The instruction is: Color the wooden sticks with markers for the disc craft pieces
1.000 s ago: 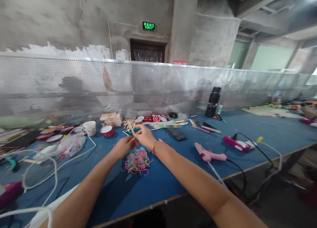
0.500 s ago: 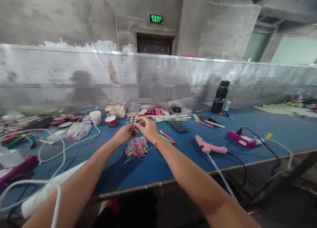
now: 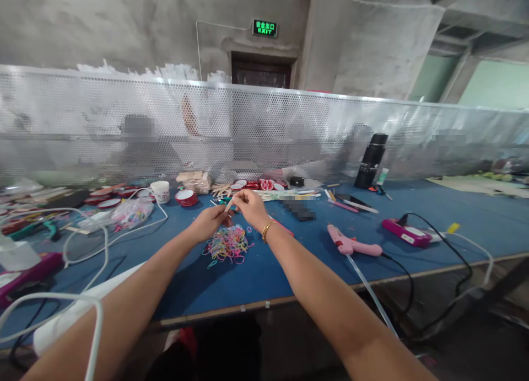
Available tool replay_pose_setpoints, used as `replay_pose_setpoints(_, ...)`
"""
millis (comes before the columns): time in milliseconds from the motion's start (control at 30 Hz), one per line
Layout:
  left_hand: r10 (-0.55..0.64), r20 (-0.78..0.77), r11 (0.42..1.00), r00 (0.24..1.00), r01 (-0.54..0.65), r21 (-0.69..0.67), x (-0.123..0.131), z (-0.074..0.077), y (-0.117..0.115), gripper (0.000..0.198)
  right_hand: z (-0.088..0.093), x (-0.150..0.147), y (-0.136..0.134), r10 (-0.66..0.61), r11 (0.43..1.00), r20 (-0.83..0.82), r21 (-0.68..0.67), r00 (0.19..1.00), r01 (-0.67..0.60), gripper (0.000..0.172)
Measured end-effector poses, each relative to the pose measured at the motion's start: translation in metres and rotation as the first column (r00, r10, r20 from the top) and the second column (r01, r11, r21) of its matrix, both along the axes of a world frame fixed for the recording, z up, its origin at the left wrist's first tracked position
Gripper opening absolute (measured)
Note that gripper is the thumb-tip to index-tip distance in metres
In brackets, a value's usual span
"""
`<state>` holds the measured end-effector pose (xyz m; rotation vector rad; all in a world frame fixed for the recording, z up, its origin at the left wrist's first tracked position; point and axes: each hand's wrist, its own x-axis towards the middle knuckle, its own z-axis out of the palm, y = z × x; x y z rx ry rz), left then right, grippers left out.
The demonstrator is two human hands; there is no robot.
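Head view shows me the left hand [image 3: 210,222] pinching a wooden stick [image 3: 228,205] just beyond the pile of rubber bands [image 3: 228,244]. The right hand [image 3: 251,209] has its fingertips at the stick's upper end; I cannot tell whether they grip it. Right of the pile lies a pink glue gun [image 3: 355,246].

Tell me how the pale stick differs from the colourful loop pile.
The pale stick is straight and plain; the loop pile is a tangle of curved, multicoloured pieces. The pale stick is held between the left hand and right hand; the loop pile lies on the blue tabletop. Both show near the middle of the view.
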<state>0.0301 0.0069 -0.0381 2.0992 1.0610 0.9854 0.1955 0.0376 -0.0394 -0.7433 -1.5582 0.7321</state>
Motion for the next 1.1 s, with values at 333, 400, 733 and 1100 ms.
replay_pose_setpoints(333,0.250,-0.163,0.955,0.954,-0.216,0.203,0.000,0.010,-0.008,0.037,-0.004,-0.007,-0.004,0.071,0.994,0.026,0.077,0.997,-0.073,0.020)
replay_pose_setpoints(400,0.336,-0.214,0.932,0.917,-0.290,0.219,0.001,0.013,-0.012,0.041,-0.007,-0.009,-0.005,0.080,0.995,0.071,0.057,0.994,-0.084,0.020)
replay_pose_setpoints(733,0.491,-0.286,0.869,0.823,-0.440,0.227,0.002,0.020,-0.021,0.052,-0.006,-0.013,-0.017,0.180,0.984,0.040,-0.007,0.983,-0.180,0.036)
replay_pose_setpoints(1100,0.525,-0.378,0.851,0.762,-0.478,0.219,0.012,0.023,-0.032,0.049,-0.006,-0.008,-0.023,0.060,0.990,0.225,0.111,0.972,-0.086,0.046)
